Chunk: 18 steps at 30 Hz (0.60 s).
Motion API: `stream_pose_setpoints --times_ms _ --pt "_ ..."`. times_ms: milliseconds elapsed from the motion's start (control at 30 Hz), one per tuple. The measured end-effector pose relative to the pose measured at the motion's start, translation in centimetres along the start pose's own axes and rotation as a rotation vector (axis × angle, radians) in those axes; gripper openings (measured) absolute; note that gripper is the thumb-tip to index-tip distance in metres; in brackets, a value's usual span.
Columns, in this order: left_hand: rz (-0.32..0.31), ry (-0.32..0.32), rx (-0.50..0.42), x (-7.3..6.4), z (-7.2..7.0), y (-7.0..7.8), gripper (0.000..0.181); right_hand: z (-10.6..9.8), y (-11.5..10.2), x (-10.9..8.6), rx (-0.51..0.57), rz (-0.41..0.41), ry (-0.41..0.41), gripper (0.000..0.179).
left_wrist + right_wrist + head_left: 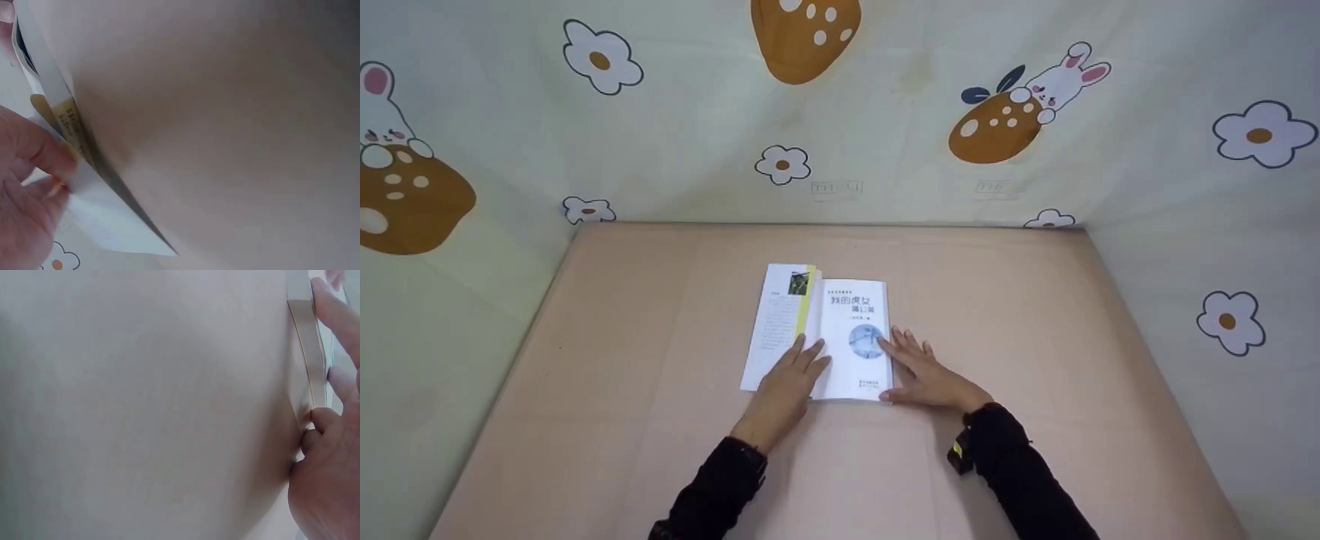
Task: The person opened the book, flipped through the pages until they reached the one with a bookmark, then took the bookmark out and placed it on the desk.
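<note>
A paperback book (pixel 847 367) lies open at its title page, which has Chinese lettering and a round blue picture. Its cover flap (pixel 780 300), with a small photo and a yellow strip, is spread out to the left. My left hand (pixel 784 390) rests across the fold between flap and page, fingers extended. In the left wrist view its fingertips press on the white flap (pixel 112 219). My right hand (pixel 934 379) lies at the page's right edge, fingers spread, one fingertip by the blue picture and the thumb at the lower corner. The right wrist view shows its fingers along the book's page edges (pixel 309 349).
The book lies on a table with a plain pinkish-beige cover (pixel 660 465). Behind and at both sides hangs a pale cloth (pixel 682 120) printed with flowers, rabbits and brown strawberries. Dark sleeves (pixel 1020 472) cover both forearms.
</note>
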<state>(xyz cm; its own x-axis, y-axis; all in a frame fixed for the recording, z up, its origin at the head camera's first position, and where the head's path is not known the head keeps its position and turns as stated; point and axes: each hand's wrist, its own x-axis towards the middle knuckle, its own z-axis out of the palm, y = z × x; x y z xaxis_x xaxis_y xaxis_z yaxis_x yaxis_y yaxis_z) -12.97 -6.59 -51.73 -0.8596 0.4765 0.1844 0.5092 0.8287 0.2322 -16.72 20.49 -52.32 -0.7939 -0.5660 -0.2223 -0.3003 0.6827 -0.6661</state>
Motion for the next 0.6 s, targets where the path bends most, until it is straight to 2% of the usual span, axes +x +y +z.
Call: stream_pose_setpoints --times_ms 67,267,600 --pt "-0.038 -0.024 0.004 0.2 0.0 0.4 0.052 0.0 0.0 0.0 0.006 -0.002 -0.002 0.092" --pt "-0.069 -0.042 0.096 1.4 0.6 1.3 0.039 0.0 0.1 0.1 0.014 -0.006 -0.007 0.091" --pt "-0.147 -0.118 0.304 2.8 2.1 2.9 0.066 0.1 0.0 0.2 -0.01 -0.025 0.005 0.09"
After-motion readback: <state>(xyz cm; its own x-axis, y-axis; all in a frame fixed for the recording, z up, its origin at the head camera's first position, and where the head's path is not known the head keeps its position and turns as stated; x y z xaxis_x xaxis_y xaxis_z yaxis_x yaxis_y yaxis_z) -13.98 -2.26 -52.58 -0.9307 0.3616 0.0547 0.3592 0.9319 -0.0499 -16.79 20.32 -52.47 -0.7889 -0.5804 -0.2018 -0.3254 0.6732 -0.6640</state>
